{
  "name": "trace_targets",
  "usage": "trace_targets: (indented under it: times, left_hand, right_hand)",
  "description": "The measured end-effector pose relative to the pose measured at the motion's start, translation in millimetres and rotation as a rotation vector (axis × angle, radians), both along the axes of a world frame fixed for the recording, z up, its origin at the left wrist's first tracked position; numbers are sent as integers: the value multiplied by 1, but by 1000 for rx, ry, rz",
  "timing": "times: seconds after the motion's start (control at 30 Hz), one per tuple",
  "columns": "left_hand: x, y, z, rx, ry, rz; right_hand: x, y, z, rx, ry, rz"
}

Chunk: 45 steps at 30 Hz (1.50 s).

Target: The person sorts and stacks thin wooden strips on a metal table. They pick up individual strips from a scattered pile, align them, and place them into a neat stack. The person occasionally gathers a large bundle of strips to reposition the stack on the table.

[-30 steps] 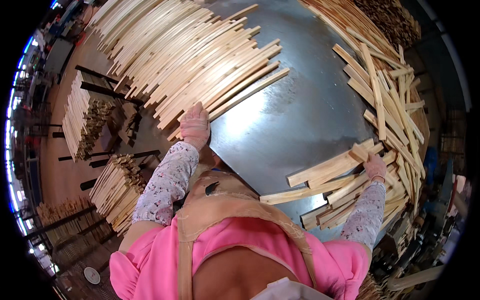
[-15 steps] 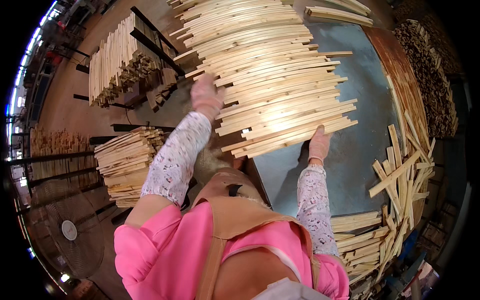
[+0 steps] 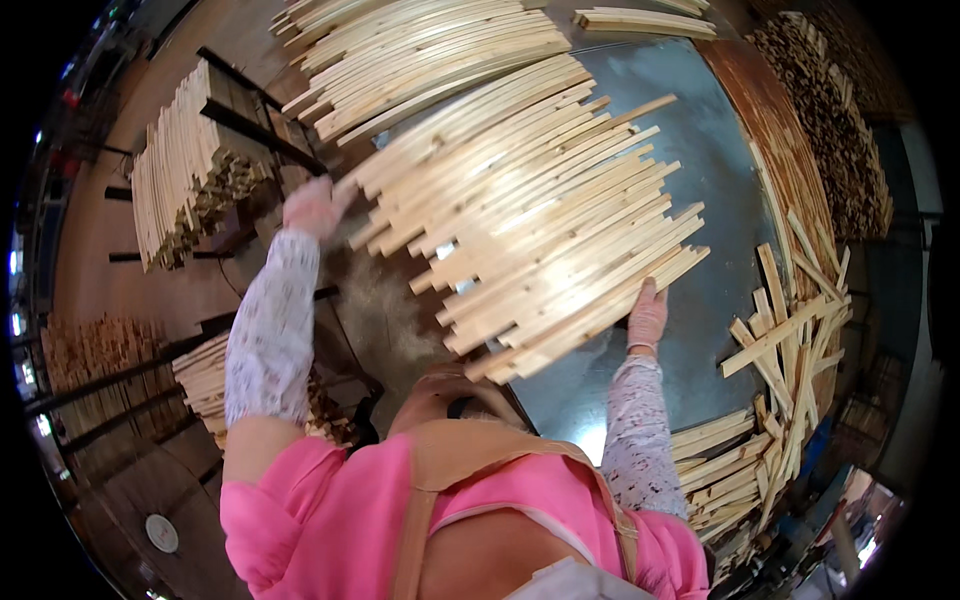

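Landmark: the fan of wooden slats (image 3: 530,200), a broad layer of pale strips lying side by side on the grey metal bench (image 3: 720,180); every place below is told from it.
Slat fan, lie: the strips run slantwise across the bench, their near ends stepped and uneven, some sticking out past the others.
Left hand (image 3: 312,207): at the fan's left end, on the tips of the outermost strips; whether its grip is clenched or released I cannot tell, the fingers are blurred.
Right hand (image 3: 647,317): at the fan's lower right edge, palm flat and fingers stretched against the side of the last strips; grip released, closed around nothing.
Sleeves: both forearms wear pale flowered sleeves (image 3: 268,330), reaching up to the fan from a pink top and tan apron straps (image 3: 470,465).
Second row of slats (image 3: 420,50): just beyond the fan, farther up the bench, laid in the same slant.
Short bundle (image 3: 645,20): beyond the fan, at the bench's far edge, a few strips lying level.
Loose offcuts (image 3: 790,330): right of the fan, well apart from it, criss-crossed in a heap at the bench's right side.
Stacked slats (image 3: 715,470): below that heap, right of the right forearm.
Rack of slats (image 3: 185,165): left of the fan, off the bench, strips stacked on a dark frame.
Sawdust (image 3: 385,310): under the fan's near left corner.
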State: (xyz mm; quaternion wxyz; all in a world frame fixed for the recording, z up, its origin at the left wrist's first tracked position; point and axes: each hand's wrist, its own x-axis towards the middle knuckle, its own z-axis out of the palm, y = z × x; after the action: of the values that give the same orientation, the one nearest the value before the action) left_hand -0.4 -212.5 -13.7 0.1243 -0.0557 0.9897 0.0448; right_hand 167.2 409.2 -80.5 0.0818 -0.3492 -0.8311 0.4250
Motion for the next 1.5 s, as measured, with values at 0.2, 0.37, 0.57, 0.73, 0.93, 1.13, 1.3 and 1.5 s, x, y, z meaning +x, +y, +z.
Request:
trace_targets:
  times: [0.2, 0.37, 0.57, 0.73, 0.93, 1.13, 1.3, 1.5]
  left_hand:
    - [43, 99, 20, 228, -288, -462]
    - [-92, 201, -37, 321, 61, -406]
    - [-124, 273, -42, 1273, -376, -85]
    - [-126, 271, -53, 1249, -543, 61]
    - [-137, 267, -59, 1203, -522, 11]
    - [-136, 273, -60, 1221, -548, -8]
    - [-152, 283, -59, 591, -269, -288]
    - [-143, 298, -8, 146, -102, -414]
  right_hand:
    - [6, 126, -15, 62, -145, -113]
    - [-25, 100, 35, 161, -337, -30]
    - [-12, 76, 39, 220, -48, 35]
    - [-5, 93, 37, -353, 25, -75]
    - [-5, 96, 39, -219, 20, -44]
    - [8, 109, 13, -391, 53, -94]
    - [-18, 100, 50, 91, -394, -4]
    - [-69, 112, 84, 841, -336, 50]
